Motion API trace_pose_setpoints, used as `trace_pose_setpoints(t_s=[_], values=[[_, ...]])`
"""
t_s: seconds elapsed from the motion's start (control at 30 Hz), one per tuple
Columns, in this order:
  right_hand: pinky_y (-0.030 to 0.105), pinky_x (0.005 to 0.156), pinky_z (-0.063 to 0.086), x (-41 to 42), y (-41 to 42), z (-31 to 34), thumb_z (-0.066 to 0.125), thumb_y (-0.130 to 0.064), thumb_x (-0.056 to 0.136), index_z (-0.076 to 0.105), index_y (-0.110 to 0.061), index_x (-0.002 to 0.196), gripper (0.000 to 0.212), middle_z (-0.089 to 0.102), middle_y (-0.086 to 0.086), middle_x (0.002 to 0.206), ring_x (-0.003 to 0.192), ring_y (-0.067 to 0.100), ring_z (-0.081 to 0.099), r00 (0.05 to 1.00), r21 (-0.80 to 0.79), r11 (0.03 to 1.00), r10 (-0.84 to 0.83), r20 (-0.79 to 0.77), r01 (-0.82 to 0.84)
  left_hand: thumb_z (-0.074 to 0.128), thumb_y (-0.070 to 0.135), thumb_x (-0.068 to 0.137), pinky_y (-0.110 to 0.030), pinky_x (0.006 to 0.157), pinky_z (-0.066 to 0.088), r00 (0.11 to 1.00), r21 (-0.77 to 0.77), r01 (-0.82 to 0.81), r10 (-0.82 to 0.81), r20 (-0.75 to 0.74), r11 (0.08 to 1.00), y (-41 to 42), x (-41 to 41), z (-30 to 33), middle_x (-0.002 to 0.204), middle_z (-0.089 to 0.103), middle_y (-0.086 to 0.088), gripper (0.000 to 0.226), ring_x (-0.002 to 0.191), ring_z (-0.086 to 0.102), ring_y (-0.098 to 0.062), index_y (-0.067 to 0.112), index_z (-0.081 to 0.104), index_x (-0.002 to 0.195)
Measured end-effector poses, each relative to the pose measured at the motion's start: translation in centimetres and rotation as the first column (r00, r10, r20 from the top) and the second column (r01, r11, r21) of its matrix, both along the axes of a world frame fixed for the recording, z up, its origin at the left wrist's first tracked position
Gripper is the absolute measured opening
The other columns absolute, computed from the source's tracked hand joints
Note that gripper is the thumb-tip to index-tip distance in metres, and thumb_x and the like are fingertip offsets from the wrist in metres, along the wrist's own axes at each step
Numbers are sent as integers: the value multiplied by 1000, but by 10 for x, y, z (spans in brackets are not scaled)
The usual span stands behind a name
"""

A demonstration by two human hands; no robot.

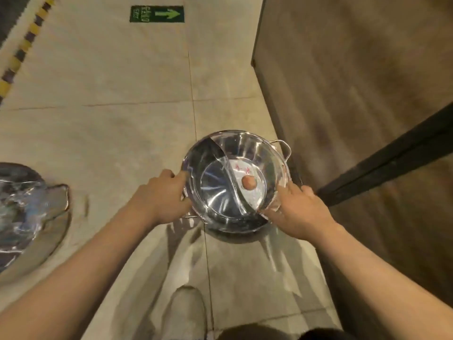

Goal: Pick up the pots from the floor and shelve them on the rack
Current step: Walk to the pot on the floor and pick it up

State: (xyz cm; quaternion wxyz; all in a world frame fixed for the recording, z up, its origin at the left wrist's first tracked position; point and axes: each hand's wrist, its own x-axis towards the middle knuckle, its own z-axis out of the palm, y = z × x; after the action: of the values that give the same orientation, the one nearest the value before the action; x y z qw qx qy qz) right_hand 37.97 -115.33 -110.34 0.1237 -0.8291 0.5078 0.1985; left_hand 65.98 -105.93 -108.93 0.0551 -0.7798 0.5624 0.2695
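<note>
A round steel pot (pixel 220 202) with a curved divider down its middle is low over the tiled floor, seen from above. A small brown round spot, which I cannot identify, shows in its right half. My left hand (pixel 161 195) grips the pot's left rim over a wire handle. My right hand (pixel 297 209) clasps the near right rim. Another wire handle (pixel 284 149) sticks out at the far right. A second shiny pot (pixel 27 212) lies blurred at the left edge of the view.
A brown wall (pixel 355 94) with a dark bar (pixel 392 153) runs close along the right of the pot. A green exit arrow sign (pixel 157 14) is stuck on the floor ahead. Yellow-black hazard tape (pixel 22 50) crosses the far left. My shoe (pixel 186 312) is below.
</note>
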Motion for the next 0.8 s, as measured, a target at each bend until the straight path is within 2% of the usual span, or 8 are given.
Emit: trace_pose_setpoints(t_s=[0.13,0.23,0.33,0.47,0.53,0.63,0.7,0.8], values=[[52,102,44,-28,-9,-63,33,-76,90,21,-27,156,83,38,11,151,129,40,40,999,40,999,-20,-25,21,53,55,88,-49,94,49,999,-20,11,-10,51,1000,5,-13,-79,143,37,-17,61,116,52,-41,32,36,142],[53,106,41,-41,-2,-78,32,-77,90,30,-29,150,77,45,11,144,131,38,38,999,139,990,-1,-44,7,39,64,92,-52,102,43,1000,0,-5,5,12,1000,16,-20,-102,160,18,-10,54,133,37,-41,43,42,141],[48,99,45,-45,6,-74,38,-75,89,37,-32,145,71,51,6,136,124,32,41,998,170,985,42,-39,-35,31,66,93,-53,104,40,997,40,-68,69,-43,997,30,-18,-104,166,-1,4,48,139,31,-40,47,51,132],[43,87,52,-35,7,-69,43,-70,89,61,-35,126,55,62,0,116,107,23,53,990,208,969,140,-25,-132,31,60,95,-50,99,44,998,29,-65,64,13,997,44,-6,-104,165,5,5,41,137,32,-36,48,55,126],[39,85,55,-31,9,-70,48,-64,90,69,-33,117,46,68,-7,108,98,15,61,986,346,924,162,29,-162,36,57,94,-48,98,45,996,26,-69,68,54,997,51,1,-104,162,13,6,34,133,36,-34,50,58,119],[31,86,54,-29,12,-70,53,-56,94,73,-34,109,34,66,-19,95,88,4,62,983,537,824,164,79,-181,45,51,92,-45,94,47,993,41,-64,59,101,997,58,7,-101,155,23,2,27,127,39,-35,50,63,112],[34,83,56,-26,12,-72,52,-53,96,74,-31,104,32,67,-15,93,86,7,63,981,477,857,172,95,-196,49,48,91,-47,94,48,991,38,-77,72,111,996,59,9,-102,152,24,-2,26,126,39,-37,43,63,112],[44,89,54,-19,-4,-82,50,-46,96,56,-31,132,40,55,6,123,112,27,52,991,32,994,105,88,-108,56,43,88,-53,95,47,983,-9,-173,173,66,985,55,7,-111,154,20,-11,46,128,38,-45,30,47,131]])
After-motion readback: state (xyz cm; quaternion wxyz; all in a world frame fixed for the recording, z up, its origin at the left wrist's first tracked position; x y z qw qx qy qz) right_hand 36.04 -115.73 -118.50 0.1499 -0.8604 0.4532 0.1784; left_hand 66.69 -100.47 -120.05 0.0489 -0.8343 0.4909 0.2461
